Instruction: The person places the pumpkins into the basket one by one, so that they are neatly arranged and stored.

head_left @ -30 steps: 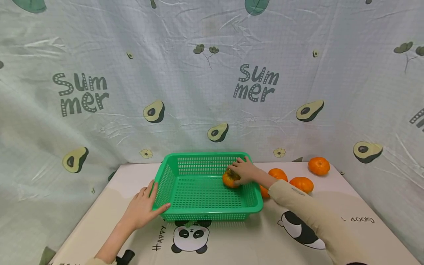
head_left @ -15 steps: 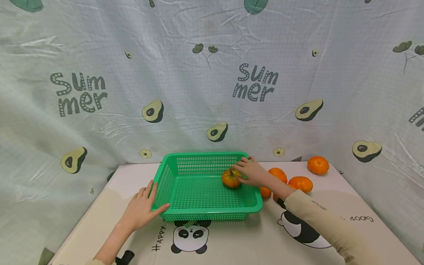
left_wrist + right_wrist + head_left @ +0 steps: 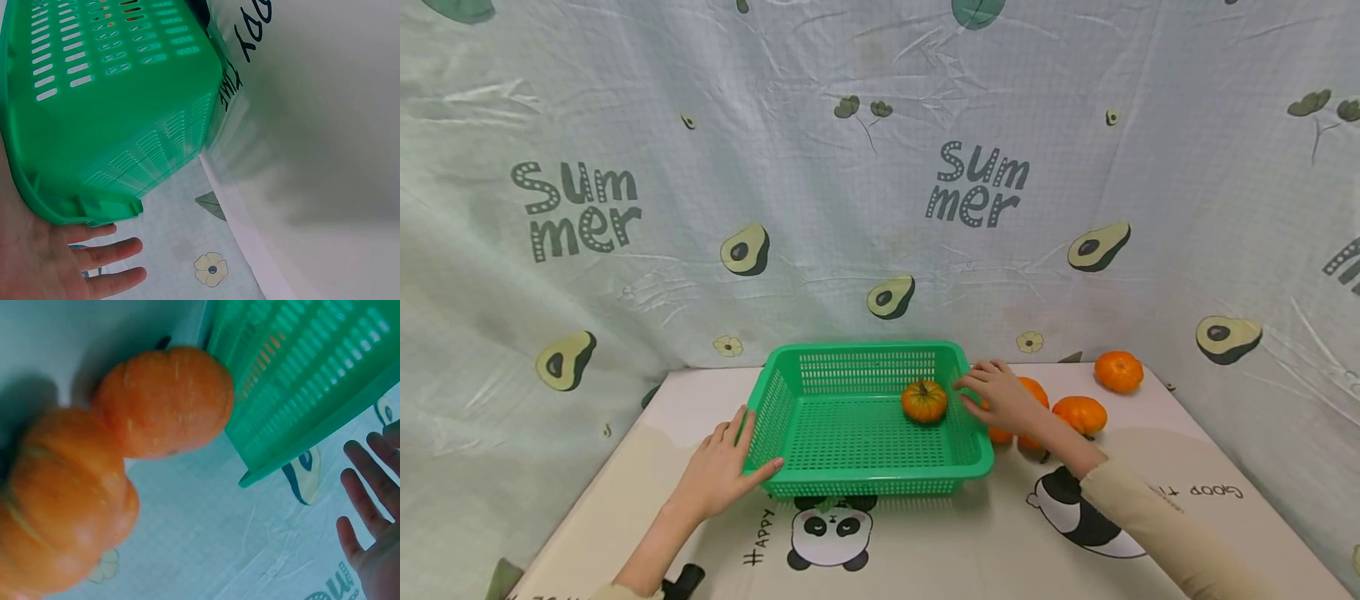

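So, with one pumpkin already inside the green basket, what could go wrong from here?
The right hand, by the right rim of the green basket, could snag that rim and jolt the basket. The pumpkin inside might roll if the left hand, at the opposite end, tips the basket. The farthest pumpkin, near the back corner of the table, could perhaps roll off if knocked.

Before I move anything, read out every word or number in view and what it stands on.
"SUM MER": twice whole on the backdrop; elsewhere cut off.
"HAPPY": sideways on the table.
"TIME": also on the table, left wrist view.
"GOOD TI": upside down on the table.
Right sleeve: print too small to read.
Table's bottom left: lettering cut off, unreadable.
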The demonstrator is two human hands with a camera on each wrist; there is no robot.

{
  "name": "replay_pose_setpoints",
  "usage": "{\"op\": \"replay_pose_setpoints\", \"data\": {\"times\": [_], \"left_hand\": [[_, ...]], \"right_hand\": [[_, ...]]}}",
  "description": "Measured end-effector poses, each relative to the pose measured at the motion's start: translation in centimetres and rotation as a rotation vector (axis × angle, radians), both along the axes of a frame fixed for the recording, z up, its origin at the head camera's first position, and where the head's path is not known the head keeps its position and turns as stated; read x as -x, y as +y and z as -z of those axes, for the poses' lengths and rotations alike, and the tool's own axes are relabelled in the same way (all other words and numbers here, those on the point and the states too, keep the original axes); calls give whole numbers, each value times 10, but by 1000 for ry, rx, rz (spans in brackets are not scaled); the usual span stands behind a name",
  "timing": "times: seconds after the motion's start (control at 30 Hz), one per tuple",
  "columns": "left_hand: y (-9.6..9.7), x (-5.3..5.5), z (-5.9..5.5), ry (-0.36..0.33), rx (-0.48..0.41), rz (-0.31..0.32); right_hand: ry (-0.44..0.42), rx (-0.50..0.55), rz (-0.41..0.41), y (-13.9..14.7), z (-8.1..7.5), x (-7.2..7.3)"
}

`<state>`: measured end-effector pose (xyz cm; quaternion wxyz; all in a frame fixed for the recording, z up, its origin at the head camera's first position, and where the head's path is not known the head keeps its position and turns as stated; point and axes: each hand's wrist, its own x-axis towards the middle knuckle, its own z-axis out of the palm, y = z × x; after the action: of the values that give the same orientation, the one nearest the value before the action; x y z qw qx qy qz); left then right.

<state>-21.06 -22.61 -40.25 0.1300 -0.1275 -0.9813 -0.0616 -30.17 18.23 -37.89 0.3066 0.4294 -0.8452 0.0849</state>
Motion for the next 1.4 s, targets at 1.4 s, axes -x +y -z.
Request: {"op": "replay_pose_setpoints", "data": {"times": [1.4], "left_hand": [[0, 0, 0, -8, -33, 14]], "right_hand": [[146, 316, 374, 131, 51, -12]]}}
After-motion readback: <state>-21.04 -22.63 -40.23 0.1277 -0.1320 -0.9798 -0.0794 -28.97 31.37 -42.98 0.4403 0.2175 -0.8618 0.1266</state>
